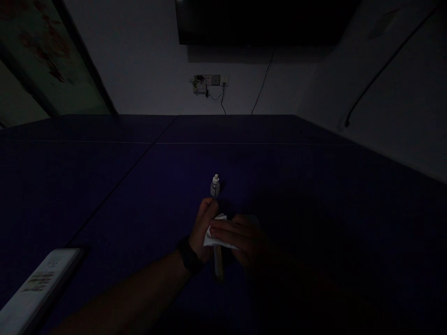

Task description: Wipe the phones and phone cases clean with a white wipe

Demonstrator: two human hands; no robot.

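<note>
In the dim head view, my left hand [205,223], with a dark watch on its wrist, is closed round a long narrow object whose kind I cannot make out. The lower end of this narrow object [218,263] shows a pale edge below the hands. My right hand [244,235] holds a folded white tissue [220,239] and presses it over the object, its fingers lying across the tissue. Just beyond my left hand stands a small clear dropper bottle [215,187] with a white cap. Much of my right hand is lost in shadow.
A dark blue table [188,163] stretches to the far wall, with a seam running across it. At the lower left lies a long white box [42,284] with print on it. Wall sockets with cables [211,81] and a dark screen [261,21] are beyond.
</note>
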